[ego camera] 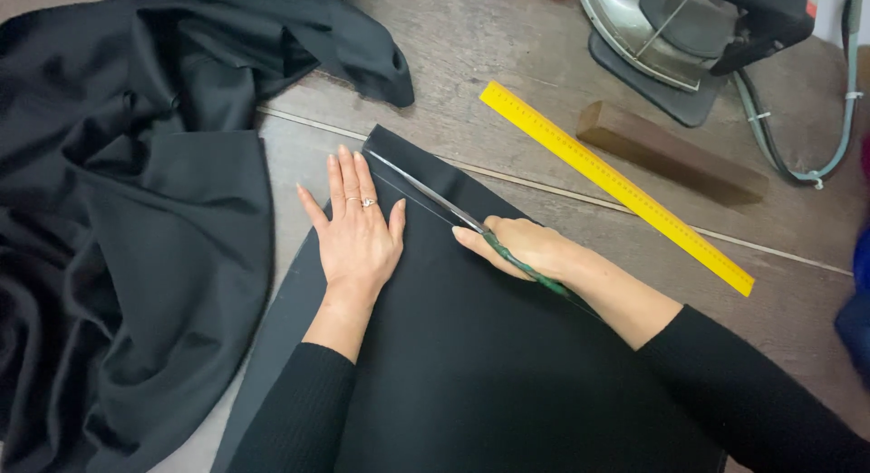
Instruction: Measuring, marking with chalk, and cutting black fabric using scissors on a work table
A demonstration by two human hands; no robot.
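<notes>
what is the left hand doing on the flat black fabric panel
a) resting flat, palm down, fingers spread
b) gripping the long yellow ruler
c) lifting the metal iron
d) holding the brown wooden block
a: the left hand lies flat, palm down, on the flat black fabric panel, beside the green-handled scissors held in the right hand; the long yellow ruler lies untouched on the wooden table.
</notes>
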